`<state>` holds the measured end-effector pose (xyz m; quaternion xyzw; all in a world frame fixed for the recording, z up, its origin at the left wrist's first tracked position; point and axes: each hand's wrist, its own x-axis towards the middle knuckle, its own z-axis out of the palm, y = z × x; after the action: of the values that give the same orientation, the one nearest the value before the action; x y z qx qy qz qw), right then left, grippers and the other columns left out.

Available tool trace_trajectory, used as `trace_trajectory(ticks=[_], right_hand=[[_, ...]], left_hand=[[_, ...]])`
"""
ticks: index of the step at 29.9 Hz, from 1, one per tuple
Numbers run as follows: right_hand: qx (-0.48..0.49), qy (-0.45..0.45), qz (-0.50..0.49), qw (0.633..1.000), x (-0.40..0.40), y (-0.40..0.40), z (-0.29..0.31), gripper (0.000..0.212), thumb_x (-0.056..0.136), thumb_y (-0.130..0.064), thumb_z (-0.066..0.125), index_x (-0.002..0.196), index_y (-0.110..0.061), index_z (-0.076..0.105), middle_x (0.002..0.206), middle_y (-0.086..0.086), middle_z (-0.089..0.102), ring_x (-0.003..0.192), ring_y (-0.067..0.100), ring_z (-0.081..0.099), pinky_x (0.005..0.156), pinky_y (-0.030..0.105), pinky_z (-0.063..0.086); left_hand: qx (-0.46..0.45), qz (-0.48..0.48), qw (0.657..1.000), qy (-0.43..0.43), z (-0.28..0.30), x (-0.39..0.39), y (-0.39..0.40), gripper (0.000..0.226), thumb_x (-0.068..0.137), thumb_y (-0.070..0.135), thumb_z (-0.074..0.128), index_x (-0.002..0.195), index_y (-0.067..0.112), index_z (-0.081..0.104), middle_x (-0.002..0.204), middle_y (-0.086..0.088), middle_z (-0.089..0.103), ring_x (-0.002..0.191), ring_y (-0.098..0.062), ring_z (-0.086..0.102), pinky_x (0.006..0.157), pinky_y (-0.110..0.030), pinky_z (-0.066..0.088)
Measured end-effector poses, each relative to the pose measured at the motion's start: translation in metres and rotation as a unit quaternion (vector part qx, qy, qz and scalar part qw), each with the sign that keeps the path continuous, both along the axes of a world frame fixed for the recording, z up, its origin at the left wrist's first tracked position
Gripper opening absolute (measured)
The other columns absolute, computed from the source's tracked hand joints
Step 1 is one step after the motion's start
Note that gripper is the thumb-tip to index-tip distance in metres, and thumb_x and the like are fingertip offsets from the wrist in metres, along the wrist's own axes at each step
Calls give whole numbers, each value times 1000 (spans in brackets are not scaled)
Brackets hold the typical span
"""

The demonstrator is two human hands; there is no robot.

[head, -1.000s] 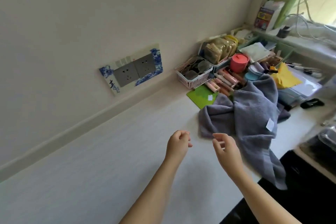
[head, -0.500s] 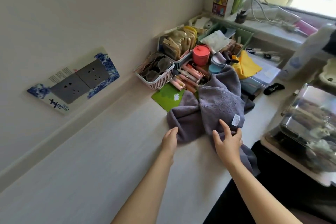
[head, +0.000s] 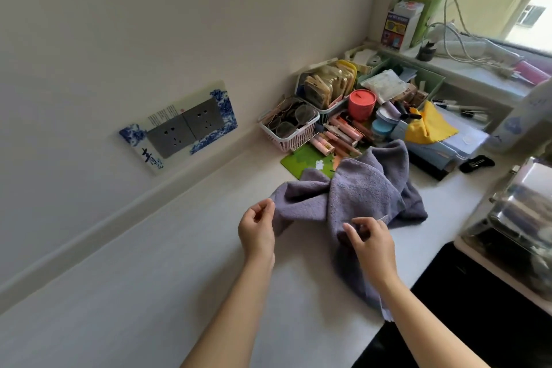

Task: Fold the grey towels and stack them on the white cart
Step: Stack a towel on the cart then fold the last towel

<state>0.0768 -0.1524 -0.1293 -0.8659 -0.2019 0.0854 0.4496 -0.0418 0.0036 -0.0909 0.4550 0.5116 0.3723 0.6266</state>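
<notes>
Towel [head: 352, 197], grey and crumpled, lies in a heap on the white tabletop [head: 167, 263], with one end hanging over the near edge. The left hand [head: 257, 230] pinches the towel's left corner between thumb and fingers. The right hand [head: 372, 243] has its grip curled round a bunched fold of the same towel, near the small white tag. Both hands are low over the tabletop, side by side, with the towel stretched a little between them.

Just behind the towel lies a green card [head: 310, 160], partly tucked under the cloth. Pink tubes [head: 337, 136] lie in a row next to it. A pink basket [head: 291, 128] with glasses inside stands near the wall. A red pot [head: 361, 104] with a lid stands behind the tubes, and a yellow cloth [head: 430, 125] lies to the right of it on some blue folders. More boxes and packets crowd the corner behind them.

On the wall, a grey socket plate [head: 188, 128] sits in a blue and white frame. A window sill [head: 478, 69] at the far right carries white cables and a small box. At the right edge stands a clear box [head: 516, 218] with a shiny lid
</notes>
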Motion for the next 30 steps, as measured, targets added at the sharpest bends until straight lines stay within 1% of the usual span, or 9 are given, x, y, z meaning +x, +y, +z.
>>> trace_trajectory(ticks=[3, 10, 13, 16, 19, 21, 22, 24, 30], right_hand=[[32, -19, 28, 999, -32, 14, 10, 10, 79, -20, 74, 81, -15, 66, 82, 3, 57, 78, 18, 53, 73, 11, 31], [38, -9, 130, 991, -134, 56, 20, 11, 80, -19, 74, 83, -10, 69, 84, 4, 58, 72, 12, 53, 72, 11, 33], [27, -14, 188, 982, -180, 72, 24, 11, 81, -22, 73, 83, -12, 69, 84, 2, 56, 73, 6, 51, 78, 19, 40], [-24, -24, 293, 956, -232, 91, 24, 33, 72, -36, 79, 92, -10, 70, 93, 5, 53, 88, 19, 49, 87, 30, 43], [-146, -97, 428, 887, -303, 110, 17, 61, 62, -48, 82, 110, -16, 66, 104, 10, 50, 102, 28, 44, 89, 32, 35], [-174, -113, 461, 863, -324, 116, 14, 50, 68, -43, 79, 110, -20, 67, 103, 7, 48, 106, 30, 44, 85, 29, 34], [-164, -104, 457, 868, -325, 117, 16, 41, 71, -39, 78, 105, -18, 70, 99, 5, 48, 106, 32, 44, 81, 28, 34], [-124, -115, 471, 866, -358, 120, 20, 28, 74, -35, 76, 95, -15, 73, 91, 2, 46, 105, 30, 45, 75, 26, 31], [-97, -140, 462, 870, -413, 125, 38, 30, 82, -47, 66, 94, -19, 71, 89, -4, 47, 101, 23, 44, 74, 26, 31]], left_hand=[[0, 49, 998, -30, 11, -34, 7, 16, 89, 7, 62, 79, 19, 64, 83, 4, 65, 77, -6, 59, 72, -18, 46], [17, 164, 986, -24, 16, -164, 27, 16, 91, 7, 58, 83, 20, 64, 90, 2, 66, 83, -9, 61, 77, -21, 46], [20, 207, 978, -5, 14, -223, 30, 18, 92, 5, 56, 85, 20, 64, 90, 3, 65, 89, -15, 61, 84, -27, 45], [18, 249, 968, 4, 14, -286, 28, 20, 92, 5, 55, 83, 21, 63, 92, 0, 66, 94, -18, 61, 89, -31, 47], [26, 309, 951, 12, 12, -367, 20, 13, 93, 6, 55, 88, 14, 64, 97, -5, 65, 93, -19, 60, 84, -28, 47], [33, 325, 944, 32, 14, -395, 14, 9, 92, 7, 56, 90, 11, 64, 95, -5, 65, 89, -17, 60, 75, -21, 45], [33, 326, 943, 51, 15, -400, 13, 8, 92, 9, 56, 91, 11, 64, 94, -5, 65, 88, -17, 59, 73, -21, 44], [23, 344, 935, 83, 15, -442, 3, 11, 93, 11, 55, 96, 10, 66, 95, -3, 64, 91, -19, 59, 78, -24, 42], [1, 345, 920, 187, 0, -523, -18, 21, 92, 4, 50, 104, 2, 68, 110, -12, 67, 106, -28, 58, 85, -25, 40]])
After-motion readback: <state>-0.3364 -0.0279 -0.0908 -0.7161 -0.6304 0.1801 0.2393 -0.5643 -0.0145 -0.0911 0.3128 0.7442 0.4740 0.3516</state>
